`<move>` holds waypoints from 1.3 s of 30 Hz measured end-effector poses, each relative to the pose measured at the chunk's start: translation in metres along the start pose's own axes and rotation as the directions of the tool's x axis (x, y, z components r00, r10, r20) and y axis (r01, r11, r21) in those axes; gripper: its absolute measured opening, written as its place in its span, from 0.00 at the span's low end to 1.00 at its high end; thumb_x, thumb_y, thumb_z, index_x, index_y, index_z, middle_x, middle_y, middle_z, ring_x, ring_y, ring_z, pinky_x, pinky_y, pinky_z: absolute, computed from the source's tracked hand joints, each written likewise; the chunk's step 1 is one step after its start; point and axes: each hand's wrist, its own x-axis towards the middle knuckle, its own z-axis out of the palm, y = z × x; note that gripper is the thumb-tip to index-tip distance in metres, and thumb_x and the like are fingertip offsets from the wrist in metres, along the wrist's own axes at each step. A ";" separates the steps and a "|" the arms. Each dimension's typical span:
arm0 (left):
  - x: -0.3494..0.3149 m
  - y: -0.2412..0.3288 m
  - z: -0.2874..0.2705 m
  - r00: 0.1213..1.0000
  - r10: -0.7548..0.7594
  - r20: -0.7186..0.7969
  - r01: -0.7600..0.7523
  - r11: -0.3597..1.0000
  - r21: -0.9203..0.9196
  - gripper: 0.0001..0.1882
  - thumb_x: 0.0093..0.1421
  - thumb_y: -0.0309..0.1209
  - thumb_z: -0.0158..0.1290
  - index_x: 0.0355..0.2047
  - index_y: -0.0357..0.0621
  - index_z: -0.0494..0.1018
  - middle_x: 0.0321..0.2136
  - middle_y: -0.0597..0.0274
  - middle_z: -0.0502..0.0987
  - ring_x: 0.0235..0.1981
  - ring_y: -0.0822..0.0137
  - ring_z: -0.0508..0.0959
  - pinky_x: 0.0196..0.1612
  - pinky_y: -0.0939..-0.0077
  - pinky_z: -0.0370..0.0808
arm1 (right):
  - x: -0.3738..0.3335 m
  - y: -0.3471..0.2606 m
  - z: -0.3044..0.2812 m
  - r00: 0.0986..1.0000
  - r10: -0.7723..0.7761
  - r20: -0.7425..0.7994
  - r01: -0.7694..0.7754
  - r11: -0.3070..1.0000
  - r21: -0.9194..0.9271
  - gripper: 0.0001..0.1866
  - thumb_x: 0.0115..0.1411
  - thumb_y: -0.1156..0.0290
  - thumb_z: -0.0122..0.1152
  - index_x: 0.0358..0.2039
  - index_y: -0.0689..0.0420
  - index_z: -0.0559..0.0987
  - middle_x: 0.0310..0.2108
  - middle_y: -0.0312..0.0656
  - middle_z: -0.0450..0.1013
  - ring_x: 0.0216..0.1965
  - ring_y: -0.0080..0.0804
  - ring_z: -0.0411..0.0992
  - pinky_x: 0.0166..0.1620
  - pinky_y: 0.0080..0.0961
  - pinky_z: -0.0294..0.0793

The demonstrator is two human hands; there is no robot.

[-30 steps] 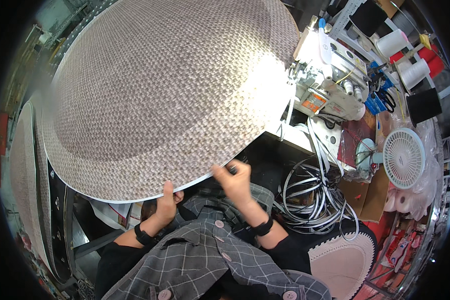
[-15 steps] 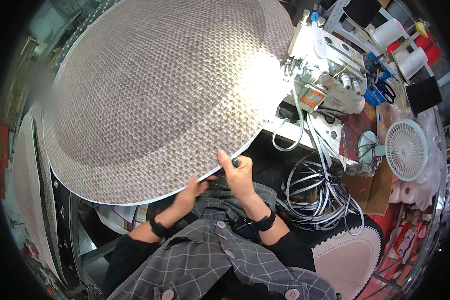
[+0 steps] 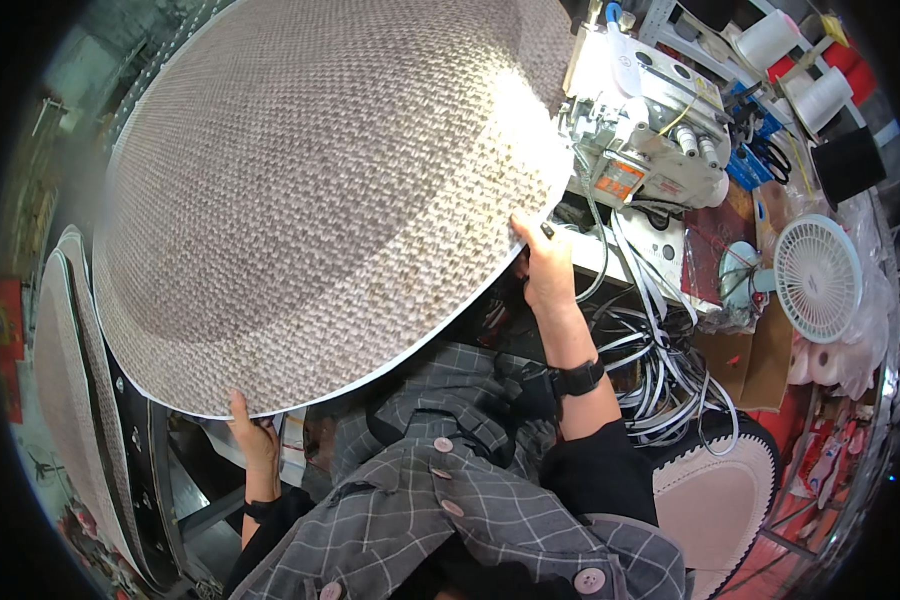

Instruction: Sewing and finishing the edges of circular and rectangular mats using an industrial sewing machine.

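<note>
A large rounded mat (image 3: 330,190) with a beige-brown woven pattern and a white bound edge fills the upper left and middle. My left hand (image 3: 256,445) grips its near edge at the lower left, thumb on top and fingers beneath. Farther right, my right hand (image 3: 550,268) pinches the same edge close to the sewing machine (image 3: 660,130), its fingers mostly hidden under the mat. A small black object (image 3: 547,230) pokes out by the right thumb; its kind is unclear. The mat's right edge meets the machine under a bright light.
White tape (image 3: 660,370) hangs in loose loops below the machine. A small fan (image 3: 818,277) stands at the right, below several thread spools (image 3: 767,42). More mats (image 3: 75,390) lean at the left. A pale pad with a black rim (image 3: 710,510) sits at lower right.
My hands have moved apart along the mat's edge: the left one out to the left, the right one up toward the machine. Both now grip the edge.
</note>
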 end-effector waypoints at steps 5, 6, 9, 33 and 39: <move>-0.013 0.006 0.008 0.998 0.003 0.064 -0.001 1.000 -0.024 0.14 0.58 0.40 0.47 0.40 0.44 0.65 0.26 0.71 0.69 0.15 0.83 0.63 0.14 0.90 0.56 | 0.017 0.002 0.002 0.994 -0.106 -0.034 0.107 0.994 0.036 0.07 0.51 0.73 0.57 0.27 0.66 0.77 0.24 0.35 0.72 0.26 0.20 0.67 0.32 0.18 0.64; -0.016 0.005 0.006 0.994 -0.018 0.106 0.019 1.000 -0.015 0.14 0.59 0.40 0.47 0.39 0.44 0.65 0.25 0.71 0.68 0.15 0.83 0.62 0.15 0.89 0.56 | 0.022 -0.001 0.001 0.985 -0.173 -0.018 0.173 0.985 -0.009 0.07 0.52 0.74 0.56 0.26 0.65 0.77 0.24 0.34 0.72 0.26 0.19 0.66 0.32 0.17 0.64; -0.024 0.004 0.008 0.977 -0.085 0.195 0.090 0.996 -0.013 0.14 0.59 0.40 0.46 0.38 0.44 0.64 0.23 0.71 0.67 0.15 0.82 0.61 0.15 0.89 0.56 | 0.034 -0.006 0.009 0.982 -0.182 -0.043 0.183 0.983 0.034 0.07 0.52 0.74 0.57 0.27 0.65 0.77 0.24 0.33 0.72 0.26 0.18 0.66 0.31 0.17 0.63; -0.039 -0.017 0.069 0.711 -0.325 0.624 0.207 0.944 0.256 0.24 0.65 0.47 0.30 0.21 0.44 0.64 0.17 0.72 0.61 0.19 0.78 0.59 0.24 0.84 0.58 | -0.179 0.074 0.139 0.964 0.125 0.234 -0.112 0.991 -0.066 0.11 0.55 0.70 0.59 0.18 0.62 0.75 0.15 0.31 0.70 0.16 0.13 0.64 0.18 0.13 0.62; -0.037 -0.028 0.073 0.641 -0.338 0.689 0.223 0.941 0.255 0.23 0.65 0.45 0.31 0.23 0.44 0.67 0.17 0.73 0.61 0.20 0.79 0.59 0.23 0.83 0.58 | -0.168 0.084 0.134 0.977 0.074 0.199 -0.051 0.992 -0.118 0.17 0.58 0.66 0.55 0.15 0.61 0.73 0.09 0.29 0.64 0.12 0.12 0.59 0.14 0.14 0.56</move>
